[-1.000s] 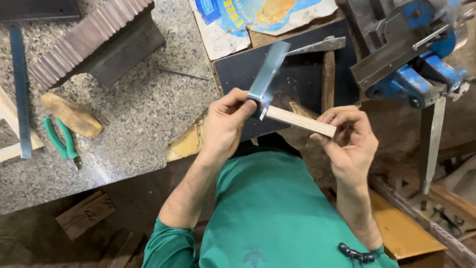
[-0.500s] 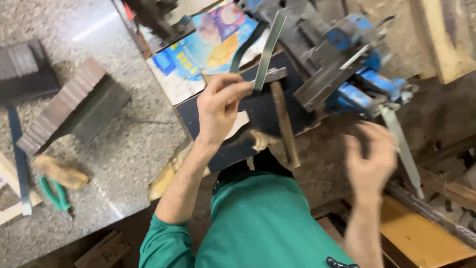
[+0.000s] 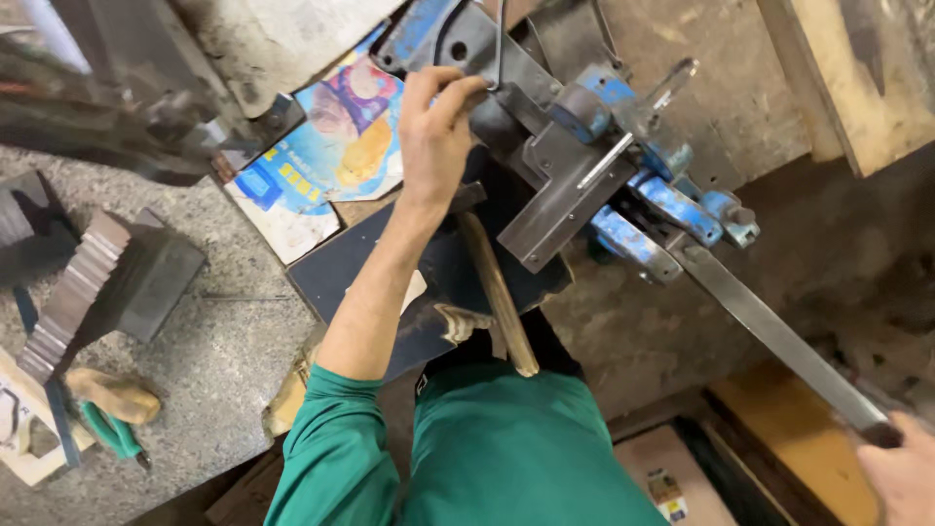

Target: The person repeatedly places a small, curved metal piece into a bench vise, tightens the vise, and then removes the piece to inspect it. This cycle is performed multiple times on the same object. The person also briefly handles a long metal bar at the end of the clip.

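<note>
My left hand [image 3: 433,136] reaches up to the blue bench vise [image 3: 584,166]. Its fingers are curled around a dark metal strip at the vise's top, and the hand hides most of the strip. A thin bent wire [image 3: 499,54] stands just beside the fingertips. My right hand [image 3: 901,472] is at the bottom right corner, closed on the end of the vise's long steel lever bar [image 3: 769,331]. A hammer with a wooden handle [image 3: 497,292] lies on the dark board [image 3: 331,278] under my left forearm.
A colourful printed sheet [image 3: 326,156] lies left of the vise. On the stone bench [image 3: 224,360] sit a ribbed metal block [image 3: 97,282] and green-handled pliers [image 3: 112,429]. Wooden planks [image 3: 857,78] lie at top right, with a yellow board [image 3: 789,438] low on the right.
The view has swung up toward the vise. My left hand carried the metal strip from in front of me up to the vise. My right hand let go and moved right onto the lever bar.
</note>
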